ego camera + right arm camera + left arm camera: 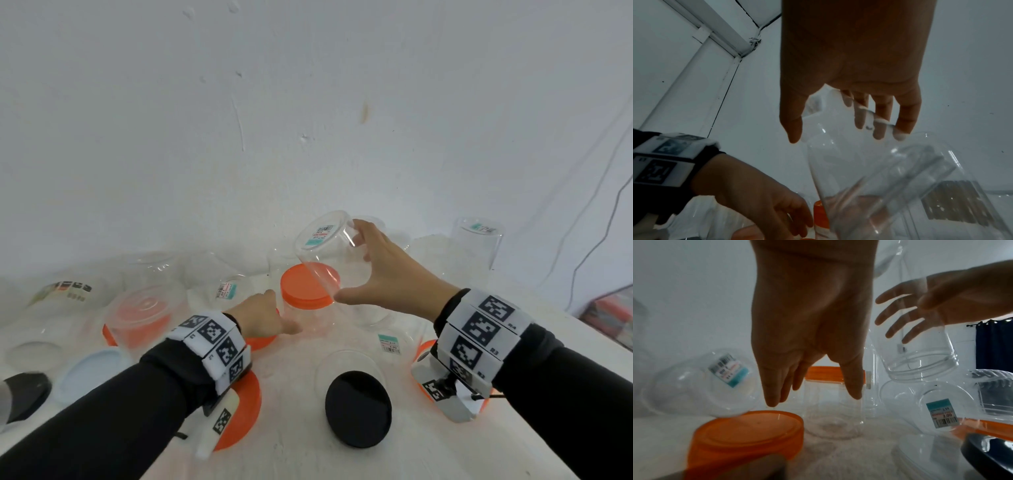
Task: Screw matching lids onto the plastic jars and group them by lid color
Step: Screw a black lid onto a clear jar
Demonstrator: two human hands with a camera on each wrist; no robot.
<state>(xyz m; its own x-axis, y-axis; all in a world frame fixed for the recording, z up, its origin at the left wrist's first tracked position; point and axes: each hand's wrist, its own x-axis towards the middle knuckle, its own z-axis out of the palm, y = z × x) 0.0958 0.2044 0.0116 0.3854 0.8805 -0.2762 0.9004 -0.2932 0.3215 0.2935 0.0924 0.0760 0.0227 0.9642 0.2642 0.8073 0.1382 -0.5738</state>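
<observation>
Your right hand holds a clear lidless jar in the air, tilted, its base with a price sticker turned up and away from you, its open mouth down toward you. Thumb lies along the near side, fingers spread across the far wall; the wrist view shows the fingertips pressed flat on the plastic.

Just below the held jar stands a clear jar with an orange lid on it, upright, mid-tabletop toward the far edge. Your left hand reaches beside this jar's left wall, fingers straight and close together, pointing down toward the tabletop; whether they touch the jar cannot be told. It grips nothing.

A loose orange lid lies flat just under the left fingers. Another orange lid sits partly beneath your left wrist, nearer the front edge. A black lid lies flat near the front, between your forearms. A pale blue lid lies at the left.

Several clear jars, some tipped on their sides, crowd the far edge and left side.
</observation>
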